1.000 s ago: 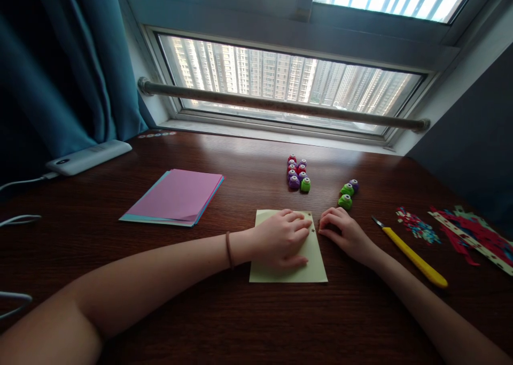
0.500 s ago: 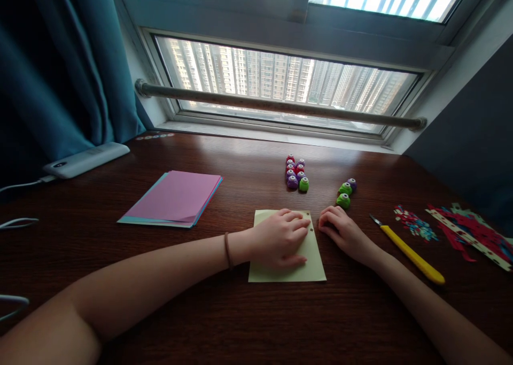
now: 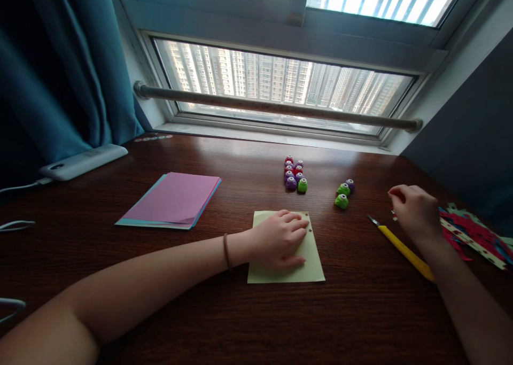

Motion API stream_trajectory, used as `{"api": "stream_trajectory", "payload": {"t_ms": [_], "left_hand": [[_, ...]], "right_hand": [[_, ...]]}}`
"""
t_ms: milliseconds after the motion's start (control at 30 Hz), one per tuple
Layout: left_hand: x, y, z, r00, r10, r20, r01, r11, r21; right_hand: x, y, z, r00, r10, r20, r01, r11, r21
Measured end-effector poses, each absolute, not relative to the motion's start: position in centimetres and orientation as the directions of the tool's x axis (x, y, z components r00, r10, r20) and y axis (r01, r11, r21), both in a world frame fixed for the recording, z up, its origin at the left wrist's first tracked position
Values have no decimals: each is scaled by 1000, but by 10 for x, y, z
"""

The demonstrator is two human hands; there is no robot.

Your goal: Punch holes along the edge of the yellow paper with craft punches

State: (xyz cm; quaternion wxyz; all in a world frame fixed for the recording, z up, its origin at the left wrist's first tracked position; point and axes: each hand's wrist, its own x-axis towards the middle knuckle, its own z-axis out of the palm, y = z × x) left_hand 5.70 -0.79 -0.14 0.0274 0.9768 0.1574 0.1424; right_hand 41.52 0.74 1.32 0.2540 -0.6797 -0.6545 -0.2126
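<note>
My left hand (image 3: 280,241) lies flat with its fingers spread on a pale yellow sheet of paper (image 3: 286,275). Small star-shaped marks show near the sheet's upper right corner. Over the right side of the table, my right hand (image 3: 419,215) has thumb and forefinger pinched together; whatever is between them is too small to make out. Beneath that hand, a pile of small coloured paper bits (image 3: 394,215) is mostly hidden. A craft knife (image 3: 404,251) with a yellow handle lies just left of it, its far handle end touching the forearm's outline.
Small craft punches (image 3: 295,175) stand in two rows beyond the sheet; several others, including a green punch (image 3: 341,201), stand further right. Pink and blue paper (image 3: 172,196) is stacked at left. Cut paper strips (image 3: 479,242) lie far right. A white power bank-like device (image 3: 84,162) sits by the curtain.
My right hand has moved right, from beside the yellow sheet to above the paper bits, past the craft knife. My left hand stays on the sheet.
</note>
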Motion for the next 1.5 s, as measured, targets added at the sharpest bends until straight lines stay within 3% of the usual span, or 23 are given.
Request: {"api": "stream_trajectory", "payload": {"t_ms": [200, 333, 433, 533, 600, 667, 767, 933, 1267, 1500], "left_hand": [[57, -8, -2, 910, 318, 267, 303, -948, 97], [57, -8, -1, 912, 319, 259, 303, -948, 99], [57, -8, -1, 909, 319, 268, 304, -948, 95], [57, -8, -2, 908, 318, 275, 303, -948, 95], [57, -8, -3, 907, 317, 278, 301, -949, 97], [57, -7, -3, 907, 315, 279, 300, -949, 95], [57, -7, -4, 910, 311, 274, 301, -950, 81], [56, -7, -4, 912, 302, 276, 295, -953, 68], [57, -8, -6, 901, 305, 307, 276, -952, 135], [55, -11, -7, 872, 398, 285, 350, -914, 205]], "right_hand": [[434, -3, 20, 306, 801, 515, 943, -330, -47], [428, -3, 23, 386, 767, 512, 911, -405, -80], [408, 0, 21, 341, 803, 488, 926, -198, -322], [376, 2, 15, 153, 921, 359, 806, 94, -585], [355, 2, 9, -107, 983, 150, 513, 183, -838], [340, 1, 1, -211, 974, 82, 377, 159, -912], [335, 2, -10, -176, 978, 113, 385, 174, -906], [346, 7, -19, -71, 974, 217, 537, 221, -814], [302, 17, -18, -106, 934, 341, 708, 311, -634], [248, 62, -20, 29, 928, 372, 848, 174, -500]]}}
